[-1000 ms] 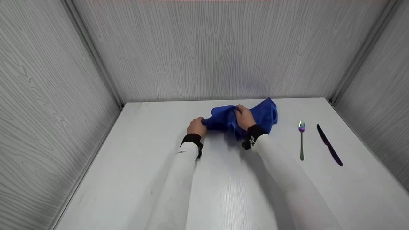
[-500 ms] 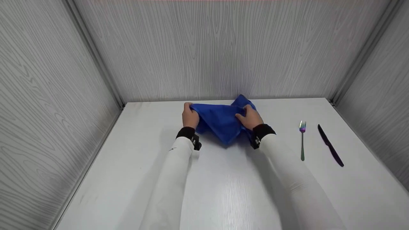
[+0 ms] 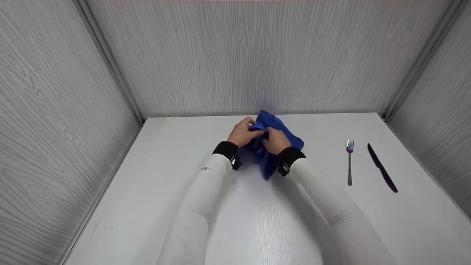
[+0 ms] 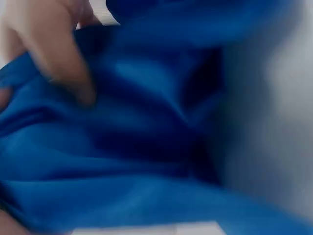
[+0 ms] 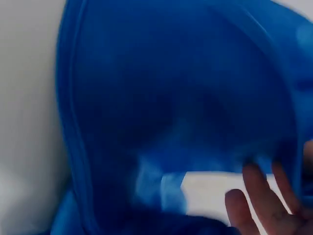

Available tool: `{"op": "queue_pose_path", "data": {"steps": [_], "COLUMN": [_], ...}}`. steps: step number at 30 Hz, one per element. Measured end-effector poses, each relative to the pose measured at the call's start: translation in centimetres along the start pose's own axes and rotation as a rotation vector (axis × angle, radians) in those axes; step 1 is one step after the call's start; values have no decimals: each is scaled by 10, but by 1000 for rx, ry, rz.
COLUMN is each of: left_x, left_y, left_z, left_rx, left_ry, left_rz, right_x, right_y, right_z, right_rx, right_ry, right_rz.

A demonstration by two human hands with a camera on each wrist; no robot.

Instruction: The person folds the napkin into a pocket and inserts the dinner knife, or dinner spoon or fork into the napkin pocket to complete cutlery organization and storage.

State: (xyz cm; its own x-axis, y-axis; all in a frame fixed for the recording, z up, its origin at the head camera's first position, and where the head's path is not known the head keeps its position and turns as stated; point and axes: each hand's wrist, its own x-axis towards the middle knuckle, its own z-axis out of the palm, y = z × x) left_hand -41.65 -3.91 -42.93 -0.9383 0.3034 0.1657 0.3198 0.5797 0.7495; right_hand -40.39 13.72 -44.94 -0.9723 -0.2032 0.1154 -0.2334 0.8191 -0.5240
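blue cloth [image 3: 289, 136] held just right of centre in head view, over far part of white table [image 3: 128, 191]. cloth pinched between thumb and fingers by left hand [image 3: 241, 133], at cloth's 10 o'clock; folds gripped by right hand [image 3: 276, 142], fingertips partly hidden. two-handed hold probably used so that limp fabric is controlled. fork [image 3: 349, 162] and knife [image 3: 382, 167] laid apart at 3 to 4 o'clock. cloth plain, rumpled, hem stitched; corners pointed toward 12 and 6.
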Motion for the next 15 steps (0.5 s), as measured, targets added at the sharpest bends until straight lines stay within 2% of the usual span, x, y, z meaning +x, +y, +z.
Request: {"op": "queue_pose_path", "data": {"steps": [3, 6, 8, 11, 13, 15], "left_x": [-2, -5, -7, -12, -14, -15], "left_y": [-10, -27, -40, -58, -68, -75], "left_z": [-5, -6, -6, -5, -6, -9], "left_rx": [189, 289, 265, 133, 45, -49], "left_ry": [-49, -80, -86, -34, 66, 214], "left_rz": [-22, -70, -115, -182, -217, -252], "right_x": [1, 2, 4, 6, 7, 7], "right_y": [8, 10, 10, 10, 14, 20], "right_z": [-9, -18, -25, -36, -44, -52], "right_rx": [56, 153, 216, 276, 258, 183], "right_ry": [75, 163, 214, 230, 154, 29], "right_rz": [10, -24, -52, -75, -67, -49]}}
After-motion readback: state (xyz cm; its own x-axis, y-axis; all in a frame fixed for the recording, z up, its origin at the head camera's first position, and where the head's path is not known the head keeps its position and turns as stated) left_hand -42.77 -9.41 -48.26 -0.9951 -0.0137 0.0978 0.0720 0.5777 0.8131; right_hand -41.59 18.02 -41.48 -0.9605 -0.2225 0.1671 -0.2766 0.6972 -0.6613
